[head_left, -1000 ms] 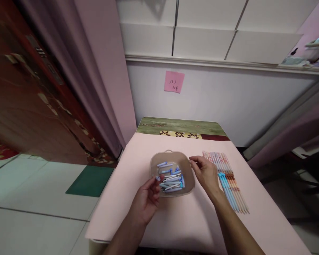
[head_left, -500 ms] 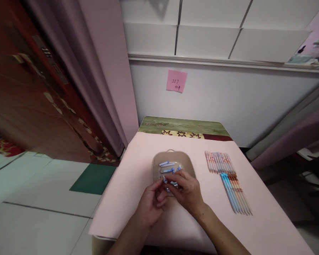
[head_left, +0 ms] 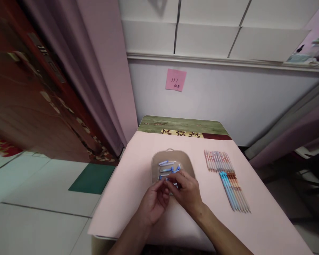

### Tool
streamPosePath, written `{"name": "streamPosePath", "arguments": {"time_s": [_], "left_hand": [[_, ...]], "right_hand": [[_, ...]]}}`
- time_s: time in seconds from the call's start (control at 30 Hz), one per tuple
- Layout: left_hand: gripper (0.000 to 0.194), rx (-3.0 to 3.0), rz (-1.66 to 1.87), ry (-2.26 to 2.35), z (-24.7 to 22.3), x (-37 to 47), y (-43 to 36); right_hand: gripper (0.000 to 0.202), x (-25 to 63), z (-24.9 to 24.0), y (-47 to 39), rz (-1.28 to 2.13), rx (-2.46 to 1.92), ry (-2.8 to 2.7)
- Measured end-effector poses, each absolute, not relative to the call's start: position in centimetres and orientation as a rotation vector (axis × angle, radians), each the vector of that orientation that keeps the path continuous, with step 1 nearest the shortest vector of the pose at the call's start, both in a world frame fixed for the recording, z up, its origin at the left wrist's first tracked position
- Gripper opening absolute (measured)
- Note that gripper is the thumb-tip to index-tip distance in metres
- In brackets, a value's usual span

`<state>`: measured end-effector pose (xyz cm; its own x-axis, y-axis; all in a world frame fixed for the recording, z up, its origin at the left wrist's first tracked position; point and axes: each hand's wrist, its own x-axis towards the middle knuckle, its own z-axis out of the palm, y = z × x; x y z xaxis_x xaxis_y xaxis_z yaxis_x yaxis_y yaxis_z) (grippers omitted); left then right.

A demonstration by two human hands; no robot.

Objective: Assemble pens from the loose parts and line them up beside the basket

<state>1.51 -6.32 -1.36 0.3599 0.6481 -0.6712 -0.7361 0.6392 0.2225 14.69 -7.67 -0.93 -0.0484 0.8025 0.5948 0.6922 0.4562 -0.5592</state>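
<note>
Both hands meet over the near part of a beige plastic basket. Between their fingertips is a small blue-and-white pen part, its round end facing me; the fingers cover much of it. My left hand pinches it from the left with thumb and forefinger, palm turned up and the other fingers curled. From the right, my right hand closes on it with thumb and fingers. Several blue and white pen parts lie in the basket, some hidden beneath my hands.
On the pink-covered table, a row of pale patterned pens lies to the right. Closer to me is a row of blue pens and brown-topped pens. A pink note is stuck to the wall behind.
The pen part has turned slightly between my fingertips, and my left fingers have shifted a little. The basket and the rows of pens stay in place.
</note>
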Motion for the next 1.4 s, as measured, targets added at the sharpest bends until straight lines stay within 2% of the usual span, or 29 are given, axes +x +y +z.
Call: {"name": "streamPosePath", "arguments": {"time_s": [0.43, 0.63, 1.0, 1.4], "left_hand": [[0.019, -0.145, 0.872, 0.785, -1.0, 1.4, -6.4], [0.021, -0.16, 0.858, 0.784, -0.9, 1.5, -6.6], [0.015, -0.164, 0.911, 0.833, -1.0, 1.4, -6.4], [0.01, -0.105, 1.037, 0.866, -1.1, 1.5, -6.4]], "right_hand": [[0.01, 14.6, -0.3, -8.6, 0.265, -1.239, -1.692], [0.007, 14.6, -0.4, -8.5, 0.223, -1.257, -1.681], [0.012, 14.6, -0.7, -8.8, 0.329, -1.271, -1.641], [0.01, 14.9, -0.7, -8.9, 0.264, -1.191, -1.621]]}}
